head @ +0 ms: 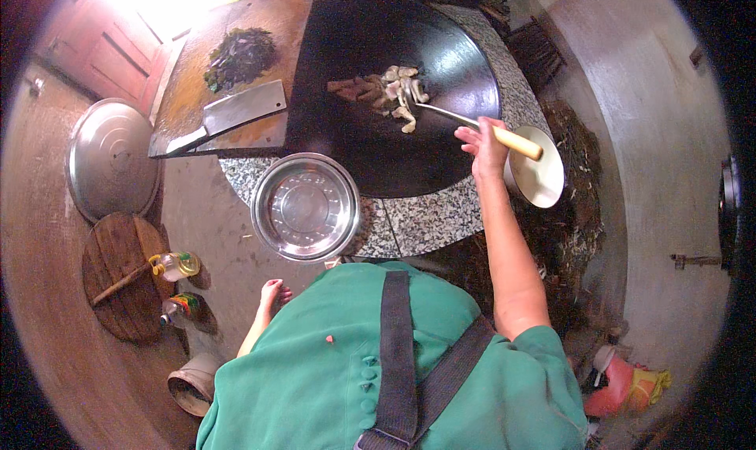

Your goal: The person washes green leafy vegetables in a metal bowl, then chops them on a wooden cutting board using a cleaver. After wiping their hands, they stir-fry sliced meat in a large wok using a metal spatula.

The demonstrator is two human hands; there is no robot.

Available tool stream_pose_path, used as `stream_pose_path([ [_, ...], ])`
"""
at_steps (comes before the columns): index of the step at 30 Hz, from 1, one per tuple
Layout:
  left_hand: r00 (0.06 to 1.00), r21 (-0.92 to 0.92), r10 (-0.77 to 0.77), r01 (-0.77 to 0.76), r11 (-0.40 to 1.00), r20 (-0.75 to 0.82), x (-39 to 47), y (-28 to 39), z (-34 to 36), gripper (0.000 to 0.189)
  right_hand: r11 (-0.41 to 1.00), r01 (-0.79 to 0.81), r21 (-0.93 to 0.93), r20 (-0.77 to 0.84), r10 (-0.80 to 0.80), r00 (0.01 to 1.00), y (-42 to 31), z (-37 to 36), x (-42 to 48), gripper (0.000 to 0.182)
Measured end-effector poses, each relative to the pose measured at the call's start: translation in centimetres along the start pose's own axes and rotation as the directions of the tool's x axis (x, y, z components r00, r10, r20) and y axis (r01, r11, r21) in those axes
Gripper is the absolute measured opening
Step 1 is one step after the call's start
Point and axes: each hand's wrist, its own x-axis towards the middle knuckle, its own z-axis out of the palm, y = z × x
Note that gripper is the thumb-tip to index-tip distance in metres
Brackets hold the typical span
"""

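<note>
My right hand (489,146) grips the wooden handle of a long metal cooking tool (449,113); its head lies among pale pieces of food (403,87) that look like sliced meat. Browner pieces (357,88) lie just left of them in a large black wok (366,160) set in a granite-topped stove. My left hand (274,292) hangs low beside my body, away from the stove, its fingers partly curled with nothing visible in them. Left of the wok, a cleaver (245,108) and a heap of dark chopped leaves (241,57) rest on a wooden cutting board (183,87).
On the near granite rim (428,219) stands a steel basin (304,208); a white bowl (546,178) sits at the right. To the left are a round metal lid (115,160), a wooden lid (118,255), two bottles (180,266) and a bucket (201,373).
</note>
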Motion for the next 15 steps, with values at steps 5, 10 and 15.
stream_pose_path([
  [5, 0.999, -0.026, 0.002, -0.003, 1.0, -0.052, -0.8, -1.1, -1.0, 0.022, 0.959, 0.073, -0.274, 0.422, 0.052, 0.905, 4.3, 3.3, 1.6, 0.016],
  [10, 0.99, 0.019, 0.019, -0.016, 1.0, -0.143, -2.3, -3.6, -2.1, 0.024, 0.954, 0.022, -0.299, 0.496, 0.136, 0.857, 6.7, 7.0, 0.8, 0.016],
  [15, 0.998, -0.169, -0.036, 0.026, 0.985, -0.058, -0.1, -8.3, -4.5, 0.022, 0.956, -0.023, -0.293, 0.502, 0.174, 0.847, 8.9, 7.6, 2.1, 0.014],
])
